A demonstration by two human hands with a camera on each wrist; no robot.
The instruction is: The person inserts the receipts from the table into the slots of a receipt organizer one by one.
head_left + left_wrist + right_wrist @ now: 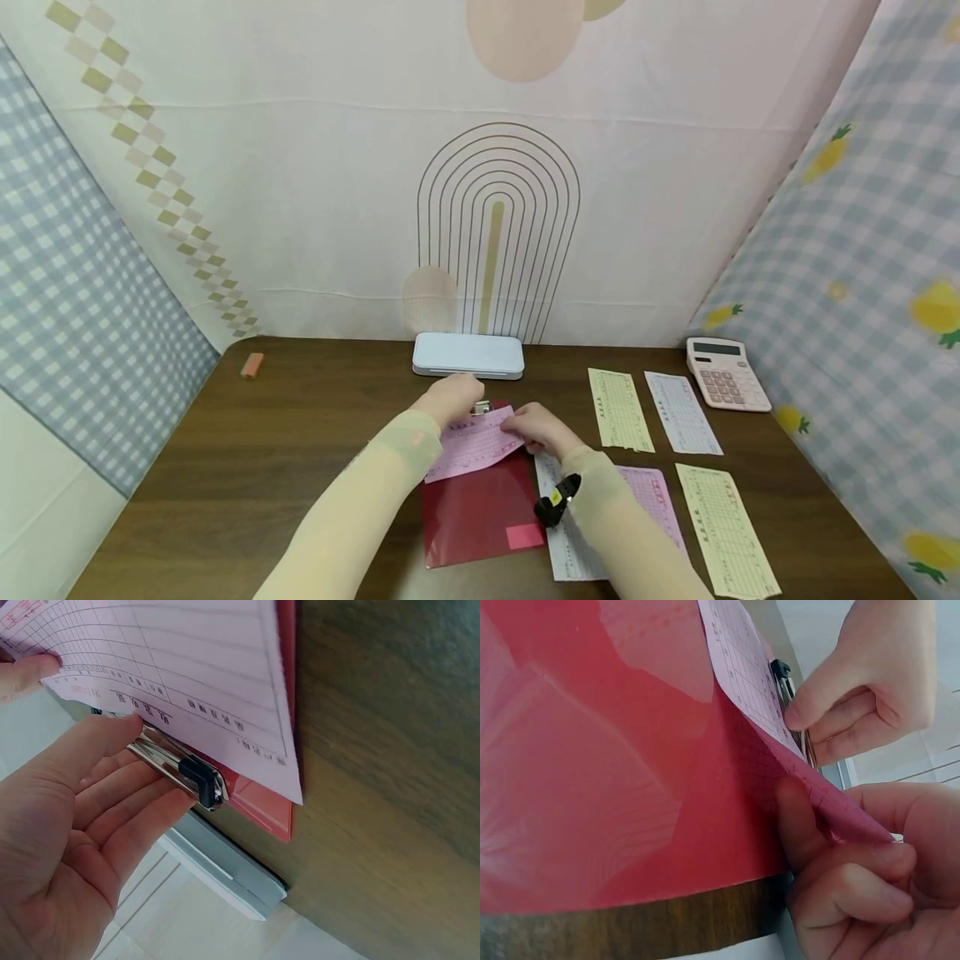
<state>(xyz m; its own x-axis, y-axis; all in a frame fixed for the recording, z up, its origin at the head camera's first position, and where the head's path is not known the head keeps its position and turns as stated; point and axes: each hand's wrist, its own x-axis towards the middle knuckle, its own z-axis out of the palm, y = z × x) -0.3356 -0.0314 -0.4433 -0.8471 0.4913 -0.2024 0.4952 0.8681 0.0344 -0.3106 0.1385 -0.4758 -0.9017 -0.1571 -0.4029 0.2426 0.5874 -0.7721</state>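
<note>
A red clipboard lies in the middle of the table, its metal clip at the far end. My left hand grips that clip, thumb on the near side and fingers behind it. A pink printed form covers the upper part of the board. Its right corner is pinched by my right hand, and in the right wrist view that corner is lifted off the board. Whether the clip bears on the form's far edge, I cannot tell.
Right of the board lie a white form, another pink form, two yellow forms and a smaller white form. Farther out are a calculator, a pale blue case and a small orange block. Cloth walls surround the table.
</note>
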